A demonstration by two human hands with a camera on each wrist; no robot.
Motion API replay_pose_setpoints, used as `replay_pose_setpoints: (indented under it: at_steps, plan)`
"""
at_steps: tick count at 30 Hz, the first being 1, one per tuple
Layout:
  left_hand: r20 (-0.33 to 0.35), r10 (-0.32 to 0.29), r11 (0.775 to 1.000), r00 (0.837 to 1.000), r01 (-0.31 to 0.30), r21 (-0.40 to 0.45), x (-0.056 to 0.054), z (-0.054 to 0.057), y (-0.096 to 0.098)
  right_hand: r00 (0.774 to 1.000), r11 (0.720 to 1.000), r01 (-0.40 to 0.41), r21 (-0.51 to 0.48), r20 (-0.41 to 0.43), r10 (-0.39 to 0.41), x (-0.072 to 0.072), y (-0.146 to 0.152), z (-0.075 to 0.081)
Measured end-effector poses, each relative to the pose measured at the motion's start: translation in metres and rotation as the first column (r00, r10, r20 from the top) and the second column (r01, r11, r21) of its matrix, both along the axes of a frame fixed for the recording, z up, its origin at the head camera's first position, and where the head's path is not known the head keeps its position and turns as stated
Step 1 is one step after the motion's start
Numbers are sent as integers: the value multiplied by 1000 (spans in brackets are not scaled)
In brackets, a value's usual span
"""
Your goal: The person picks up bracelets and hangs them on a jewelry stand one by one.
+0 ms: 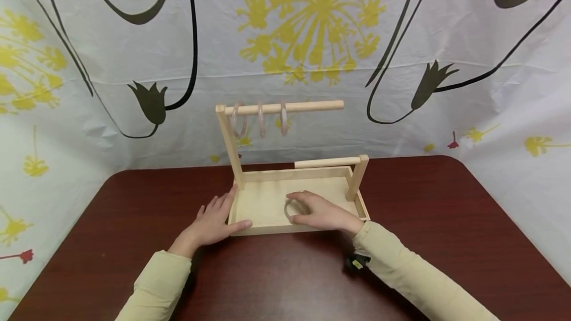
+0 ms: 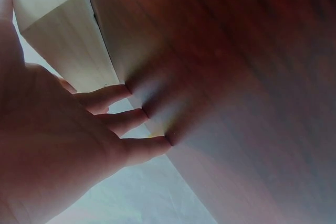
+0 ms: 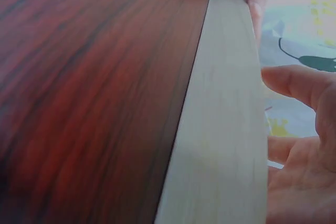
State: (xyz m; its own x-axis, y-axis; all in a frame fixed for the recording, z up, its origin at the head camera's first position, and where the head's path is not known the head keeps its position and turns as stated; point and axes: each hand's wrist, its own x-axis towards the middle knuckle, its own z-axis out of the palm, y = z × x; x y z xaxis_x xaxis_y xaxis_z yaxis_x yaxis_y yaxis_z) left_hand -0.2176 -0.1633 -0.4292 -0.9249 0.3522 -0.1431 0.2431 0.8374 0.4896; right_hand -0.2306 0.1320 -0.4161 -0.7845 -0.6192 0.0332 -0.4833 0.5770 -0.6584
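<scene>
A pale wooden stand has a shallow tray (image 1: 263,176) as its base. On its upper rod (image 1: 314,106) hang three pinkish rings: one ring (image 1: 239,120) near the post, a middle ring (image 1: 261,120) and another ring (image 1: 284,119). My right hand (image 1: 323,212) reaches into the tray, thumb and fingers round a pale ring (image 1: 287,208), which they partly hide. In the right wrist view that ring is hidden behind the tray's front wall (image 3: 220,114). My left hand (image 1: 214,224) rests at the tray's left front corner, fingers spread; its fingertips touch the table in the left wrist view.
The tall left post (image 1: 230,145) carries the upper rod. A shorter right post (image 1: 358,178) carries a lower rod (image 1: 327,163) pointing left, with no ring on it. All stands on a dark red wooden table (image 1: 147,202), before a patterned curtain (image 1: 285,78).
</scene>
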Motion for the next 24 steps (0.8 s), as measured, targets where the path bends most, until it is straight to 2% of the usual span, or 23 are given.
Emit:
replay_pose_setpoints:
  at_steps: [9,12,17,24]
  plan:
    - [8,8,1000,1000,-8,2,2,3,1,994,1000,0,-18,108,2,-6,-17,-3]
    - [7,9,1000,1000,-9,8,3,3,1,996,999,-18,-27,90,21,-8,-22,-4]
    - [3,6,1000,1000,-6,14,3,1,1,999,999,-31,-44,8,31,-9,-24,-5]
    - [3,12,1000,1000,-12,-3,1,0,0,998,997,55,-49,19,-55,-13,-22,-5]
